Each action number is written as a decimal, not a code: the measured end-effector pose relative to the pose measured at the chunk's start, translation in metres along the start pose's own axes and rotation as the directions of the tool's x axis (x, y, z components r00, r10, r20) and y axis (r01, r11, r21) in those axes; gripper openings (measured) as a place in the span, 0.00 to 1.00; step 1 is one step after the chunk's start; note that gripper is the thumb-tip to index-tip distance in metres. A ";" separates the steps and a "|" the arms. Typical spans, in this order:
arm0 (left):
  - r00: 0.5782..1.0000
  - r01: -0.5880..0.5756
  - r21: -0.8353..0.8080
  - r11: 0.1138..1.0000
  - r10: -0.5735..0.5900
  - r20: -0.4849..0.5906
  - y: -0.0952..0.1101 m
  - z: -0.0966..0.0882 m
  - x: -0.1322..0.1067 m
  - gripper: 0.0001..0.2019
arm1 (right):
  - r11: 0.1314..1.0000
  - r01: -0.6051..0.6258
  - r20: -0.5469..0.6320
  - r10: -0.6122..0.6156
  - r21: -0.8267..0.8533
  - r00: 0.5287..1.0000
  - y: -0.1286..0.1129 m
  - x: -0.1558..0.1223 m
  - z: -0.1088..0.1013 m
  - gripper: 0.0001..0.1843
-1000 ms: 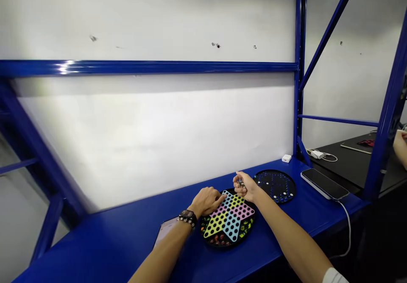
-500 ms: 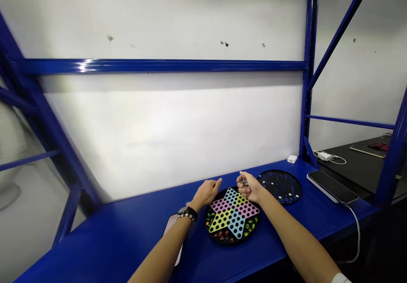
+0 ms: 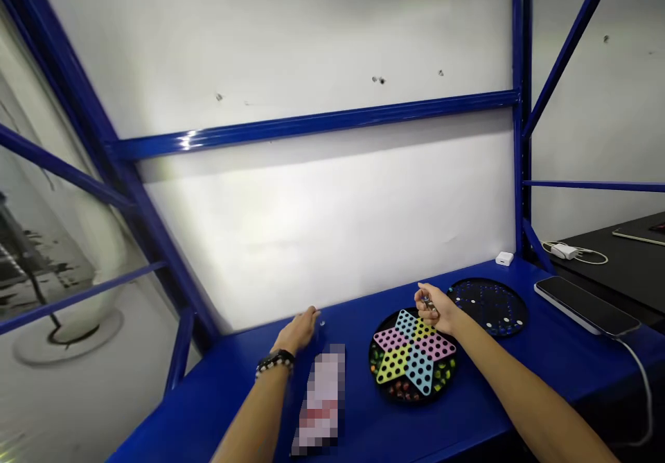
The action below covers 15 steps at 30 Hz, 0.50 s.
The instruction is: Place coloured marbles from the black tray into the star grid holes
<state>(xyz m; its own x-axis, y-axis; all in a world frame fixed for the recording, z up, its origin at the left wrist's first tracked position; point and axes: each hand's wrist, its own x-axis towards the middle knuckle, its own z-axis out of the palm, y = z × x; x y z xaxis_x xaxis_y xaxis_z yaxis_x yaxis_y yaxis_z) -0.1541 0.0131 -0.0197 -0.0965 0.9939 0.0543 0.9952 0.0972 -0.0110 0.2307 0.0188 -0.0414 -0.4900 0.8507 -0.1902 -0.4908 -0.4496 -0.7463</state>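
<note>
A round black Chinese-checkers board (image 3: 413, 357) with a pastel star of holes lies on the blue shelf (image 3: 218, 407). My right hand (image 3: 436, 308) hovers over the board's far edge, fingers pinched on something small and shiny that I cannot make out. My left hand (image 3: 297, 331), with a beaded bracelet at the wrist, reaches left of the board toward a tiny marble-like object (image 3: 322, 323) on the shelf; its fingers are blurred. A blurred-out flat object (image 3: 321, 397) lies just below that hand.
A second round dark board (image 3: 488, 306) sits right of the star board. A phone (image 3: 587, 306) on a cable lies further right, a small white box (image 3: 503, 258) by the wall. Blue rack posts and braces frame both sides; a black table (image 3: 623, 255) holds a charger.
My left hand left the star board and moved left across the shelf toward the small object. The view swung left. The right hand kept its pinch above the board's far edge.
</note>
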 end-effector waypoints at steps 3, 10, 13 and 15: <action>0.999 0.021 0.086 0.996 -0.024 0.036 0.001 0.005 0.006 0.19 | 1.000 -0.012 -0.019 0.012 0.009 1.000 0.005 0.002 0.000 0.22; 0.995 -0.092 0.116 0.989 0.087 0.050 0.021 0.003 0.006 0.14 | 1.000 0.003 -0.036 -0.002 0.008 0.999 0.005 0.003 -0.002 0.21; 0.987 -0.160 0.048 0.986 0.160 0.014 0.047 -0.009 -0.001 0.15 | 1.000 -0.015 -0.031 0.015 0.000 0.999 0.004 0.003 0.000 0.21; 0.971 -0.236 -0.008 0.972 0.236 -0.044 0.082 -0.019 -0.007 0.17 | 0.999 -0.051 -0.008 0.051 -0.002 0.999 0.005 0.004 0.002 0.22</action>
<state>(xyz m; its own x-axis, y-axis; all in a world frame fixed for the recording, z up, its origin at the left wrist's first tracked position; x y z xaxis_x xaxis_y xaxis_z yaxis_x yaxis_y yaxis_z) -0.0715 0.0133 -0.0017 0.1416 0.9854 0.0941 0.9899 -0.1408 -0.0155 0.2251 0.0192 -0.0444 -0.5089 0.8287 -0.2331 -0.4640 -0.4921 -0.7366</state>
